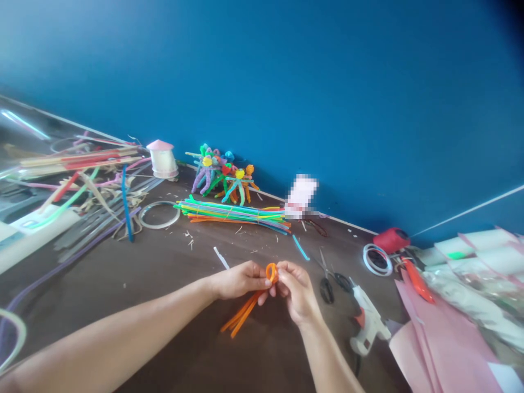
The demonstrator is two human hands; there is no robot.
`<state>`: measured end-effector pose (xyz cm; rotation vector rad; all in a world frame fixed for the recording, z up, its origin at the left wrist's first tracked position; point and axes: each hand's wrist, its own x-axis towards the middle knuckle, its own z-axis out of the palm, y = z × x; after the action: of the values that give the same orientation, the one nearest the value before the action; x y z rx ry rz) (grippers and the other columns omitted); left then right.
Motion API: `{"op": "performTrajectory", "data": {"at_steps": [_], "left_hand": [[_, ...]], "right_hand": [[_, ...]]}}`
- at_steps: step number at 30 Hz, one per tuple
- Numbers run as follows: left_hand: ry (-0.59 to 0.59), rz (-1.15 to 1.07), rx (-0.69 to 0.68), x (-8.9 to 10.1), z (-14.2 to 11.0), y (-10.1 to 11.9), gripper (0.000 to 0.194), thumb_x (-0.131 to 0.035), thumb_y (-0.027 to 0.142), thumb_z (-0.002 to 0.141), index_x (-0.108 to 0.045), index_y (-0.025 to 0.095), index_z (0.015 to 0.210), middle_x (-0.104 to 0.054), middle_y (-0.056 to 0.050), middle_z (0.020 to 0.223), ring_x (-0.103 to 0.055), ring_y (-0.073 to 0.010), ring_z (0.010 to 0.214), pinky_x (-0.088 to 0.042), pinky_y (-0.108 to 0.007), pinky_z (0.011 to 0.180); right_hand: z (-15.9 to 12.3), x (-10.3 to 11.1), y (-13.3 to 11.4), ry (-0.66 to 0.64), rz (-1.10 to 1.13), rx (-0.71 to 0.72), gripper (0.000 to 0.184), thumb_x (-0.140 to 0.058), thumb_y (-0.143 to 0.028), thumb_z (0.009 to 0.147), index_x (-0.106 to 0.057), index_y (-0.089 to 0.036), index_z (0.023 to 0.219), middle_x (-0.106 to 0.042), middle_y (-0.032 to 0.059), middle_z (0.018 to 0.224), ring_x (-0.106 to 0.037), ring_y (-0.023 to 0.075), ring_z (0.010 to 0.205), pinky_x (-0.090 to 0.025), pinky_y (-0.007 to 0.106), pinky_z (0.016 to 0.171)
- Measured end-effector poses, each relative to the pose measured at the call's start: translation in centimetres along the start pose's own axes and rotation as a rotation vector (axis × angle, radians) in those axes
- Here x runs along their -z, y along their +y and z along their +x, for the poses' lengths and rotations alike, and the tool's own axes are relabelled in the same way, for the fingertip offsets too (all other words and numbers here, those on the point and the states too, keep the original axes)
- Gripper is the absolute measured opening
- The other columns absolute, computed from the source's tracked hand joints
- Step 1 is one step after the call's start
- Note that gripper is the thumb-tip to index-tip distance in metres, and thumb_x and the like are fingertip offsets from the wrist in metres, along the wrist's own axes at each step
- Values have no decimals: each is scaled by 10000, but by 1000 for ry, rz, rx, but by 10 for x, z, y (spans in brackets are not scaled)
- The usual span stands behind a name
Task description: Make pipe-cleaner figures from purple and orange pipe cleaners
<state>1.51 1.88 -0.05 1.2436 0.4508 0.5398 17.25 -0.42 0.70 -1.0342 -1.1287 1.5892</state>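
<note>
Two hands meet above the dark table (143,305), both grasping one orange piece (269,271) of fuzzy stems: the left hand (239,281) pinches the near edge of its small loop between thumb and fingers, and the right hand (297,290) grips the opposite side, presumably so that the soft loop cannot twist or spring loose. Its long strands hang down below the left fingers, apparently left free because only the loop needs steadying (exactly how the right fingertips bear on it cannot be told). Scissors (326,286) and a glue gun (368,322) lie to the right, likely there for easy reach. Beyond the hands lies a bundle of coloured stems (229,213), seemingly tied to stop it scattering, with small fuzzy figures (239,183) grouped behind it near the blue wall (262,82).
</note>
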Motion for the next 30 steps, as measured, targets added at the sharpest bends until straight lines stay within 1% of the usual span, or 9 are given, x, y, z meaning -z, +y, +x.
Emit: {"op": "performTrajectory", "data": {"at_steps": [4, 8, 10, 12, 14, 16, 19, 24, 30], "left_hand": [[-3, -12, 13, 0, 0, 1, 337, -501, 430, 773, -635, 122, 750, -547, 8, 509, -470, -94, 529, -368, -217, 610], [5, -23, 6, 0, 0, 1, 343, -523, 442, 752, -627, 117, 714, -538, 7, 513, -467, -93, 524, -360, -217, 590], [62, -8, 7, 1, 1, -1, 351, -516, 445, 755, -622, 112, 714, -537, 7, 514, -457, -89, 513, -350, -213, 570], [172, 13, 8, 0, 2, -4, 353, -503, 445, 762, -617, 112, 736, -543, 7, 523, -446, -86, 508, -338, -207, 551], [286, 30, 3, -1, 4, -6, 350, -496, 445, 765, -609, 114, 762, -552, 5, 537, -442, -88, 511, -325, -204, 534], [356, 56, -6, -2, 5, -8, 349, -497, 447, 761, -598, 113, 750, -554, 4, 544, -435, -90, 514, -315, -203, 522], [375, 120, -27, -6, 6, -8, 359, -486, 452, 763, -570, 117, 664, -541, 5, 537, -422, -87, 509, -312, -200, 515], [354, 274, -21, -9, 7, -10, 377, -439, 440, 789, -541, 125, 609, -534, 2, 542, -399, -78, 483, -297, -192, 479], [418, 485, -21, -14, 8, -16, 373, -378, 379, 828, -541, 128, 605, -549, -6, 554, -439, -85, 491, -325, -186, 487]], "right_hand": [[0, -1, -2, -47, 68, -57, 225, -537, -338, 742, -499, -157, 615, -516, -21, 433, -307, 55, 376, -187, 192, 421], [2, -2, -1, -46, 75, -84, 276, -528, -390, 749, -489, -158, 605, -503, -18, 444, -291, 57, 375, -190, 195, 416], [2, -2, 0, 11, 22, -30, 279, -521, -395, 765, -495, -159, 619, -490, -26, 449, -295, 59, 379, -200, 196, 412], [1, -2, -2, 128, -92, 83, 252, -522, -381, 778, -517, -165, 648, -460, -44, 446, -315, 65, 386, -227, 197, 412], [-2, -3, -5, 226, -250, 204, 208, -531, -350, 781, -550, -173, 673, -475, -39, 483, -404, 85, 439, -303, 203, 447], [-5, -6, -9, 253, -392, 291, 162, -532, -315, 782, -586, -182, 705, -541, -11, 573, -507, 121, 552, -386, 225, 533], [-8, -11, -11, 240, -502, 331, 144, -512, -286, 794, -612, -190, 755, -601, 20, 664, -567, 158, 640, -434, 256, 608], [-7, -12, -6, 263, -544, 295, 140, -513, -282, 790, -605, -188, 742, -622, 26, 656, -571, 158, 587, -444, 254, 567], [-8, -11, -5, 312, -725, 349, 128, -512, -255, 783, -599, -180, 726, -593, 17, 626, -524, 132, 547, -414, 230, 540]]}}
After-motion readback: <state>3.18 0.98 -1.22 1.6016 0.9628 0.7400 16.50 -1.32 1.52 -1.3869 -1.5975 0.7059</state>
